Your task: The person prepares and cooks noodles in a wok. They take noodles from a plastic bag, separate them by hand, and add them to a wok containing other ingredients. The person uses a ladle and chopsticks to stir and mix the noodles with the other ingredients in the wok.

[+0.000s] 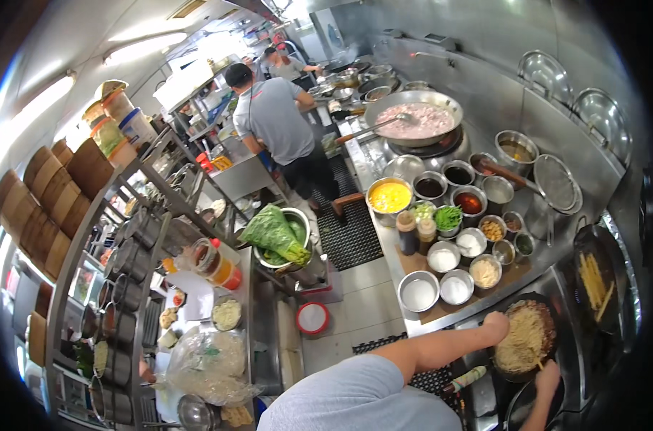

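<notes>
My left hand [497,327] is curled at the near-left rim of a dark wok; its fingers are hidden, so its hold cannot be made out. Inside the wok lie pale noodles [520,336] over reddish-brown bits. At the wok's lower right edge, my right hand [548,374] is closed on a thin light-coloured stick utensil [540,365] whose tip meets the noodles. A cloth-wrapped handle [468,379] lies below my left forearm. Another dark pan [525,404] is partly hidden by my right forearm.
Steel bowls of white powder [419,291], sauces and yellow liquid [390,196] crowd the counter. A large wok of pinkish food [412,116] stands farther off. Yellow strips lie in a dark pan [595,285] at right. A co-worker [275,118] stands in the aisle beside leafy greens [278,237].
</notes>
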Motion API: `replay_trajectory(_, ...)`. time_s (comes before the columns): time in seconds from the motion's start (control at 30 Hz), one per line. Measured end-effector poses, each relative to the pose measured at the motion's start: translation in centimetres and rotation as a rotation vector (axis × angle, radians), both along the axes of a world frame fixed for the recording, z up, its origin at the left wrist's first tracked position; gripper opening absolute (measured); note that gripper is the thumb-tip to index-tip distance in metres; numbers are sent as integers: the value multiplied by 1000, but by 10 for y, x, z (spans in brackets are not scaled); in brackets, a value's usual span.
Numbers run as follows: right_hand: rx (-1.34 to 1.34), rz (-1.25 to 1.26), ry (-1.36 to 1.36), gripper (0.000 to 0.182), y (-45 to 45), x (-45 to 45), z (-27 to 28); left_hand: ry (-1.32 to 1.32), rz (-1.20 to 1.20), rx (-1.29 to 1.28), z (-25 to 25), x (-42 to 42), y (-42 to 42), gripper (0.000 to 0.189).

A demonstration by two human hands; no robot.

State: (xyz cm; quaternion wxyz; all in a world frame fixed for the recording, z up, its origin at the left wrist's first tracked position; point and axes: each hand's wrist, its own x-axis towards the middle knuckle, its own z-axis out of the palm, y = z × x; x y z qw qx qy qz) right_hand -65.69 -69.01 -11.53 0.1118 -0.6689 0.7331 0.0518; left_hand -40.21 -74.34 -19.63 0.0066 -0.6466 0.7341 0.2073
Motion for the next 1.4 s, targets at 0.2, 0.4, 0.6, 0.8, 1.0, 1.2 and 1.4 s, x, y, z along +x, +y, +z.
replay_trajectory(0.2,93,127,-66,17,36,27,29,-175,-197,-25,41,6,30,29)
replay_trajectory(0.4,-6,107,81,15,4,27,-31,-38,-223,22,-10,-22,11,19)
replay_trajectory(0.6,109,304,-56,19,40,-4,19,-289,-315,39,60,5,6,30)
replay_trajectory(0.8,-22,-10,-5,22,-13,15,-54,-166,-216,77,29,0,-23,20)
replay_trajectory(1.0,6,-57,-55,21,18,-20,47,-189,-257,-22,92,45,-5,21)
replay_trajectory(1.2,89,-234,-60,24,-19,-27,-16,-160,-125,127,41,9,-39,26)
replay_trajectory(1.4,-27,-264,-456,24,-20,-3,-63,338,-103,44,-42,8,-41,25)
